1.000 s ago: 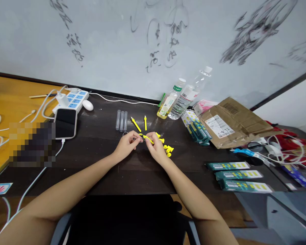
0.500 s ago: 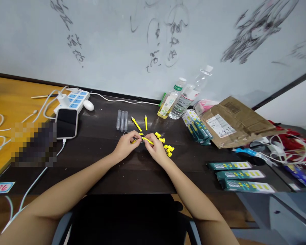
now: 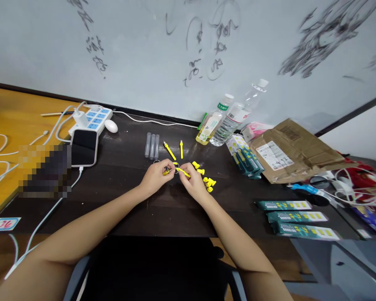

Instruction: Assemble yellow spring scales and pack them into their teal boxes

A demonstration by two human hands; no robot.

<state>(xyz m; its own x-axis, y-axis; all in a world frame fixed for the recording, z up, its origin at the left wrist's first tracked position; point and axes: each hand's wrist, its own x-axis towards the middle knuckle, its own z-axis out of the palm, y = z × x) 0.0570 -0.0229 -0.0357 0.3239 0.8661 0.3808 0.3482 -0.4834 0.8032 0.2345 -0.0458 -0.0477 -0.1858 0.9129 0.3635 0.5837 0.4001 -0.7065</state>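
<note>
My right hand (image 3: 192, 180) pinches a slim yellow rod (image 3: 184, 172) that points up and left toward the other hand. Fingertips closed, my left hand (image 3: 156, 177) grips a thin wire piece at the rod's upper end; a bit of yellow shows between its fingers, too small to make out. Thin wire rings lie around the fingertips. Beyond the hands lie two more yellow rods, one slanted (image 3: 169, 151) and one nearly straight (image 3: 181, 149). Three clear plastic tubes (image 3: 152, 146) lie side by side to their left. Several small yellow caps (image 3: 209, 182) are scattered right of my right hand.
Two bottles (image 3: 210, 125) stand against the whiteboard (image 3: 138, 58). Green boxes (image 3: 244, 156) and a brown parcel (image 3: 288, 150) are at the right, with three flat green boxes (image 3: 303, 230) nearer. A phone (image 3: 84, 147) leans on a power strip (image 3: 97, 119) at the left.
The view has shifted slightly, so the scene sits a little farther right. Both hands keep nearly the same pose, with the yellow rod still between them.
</note>
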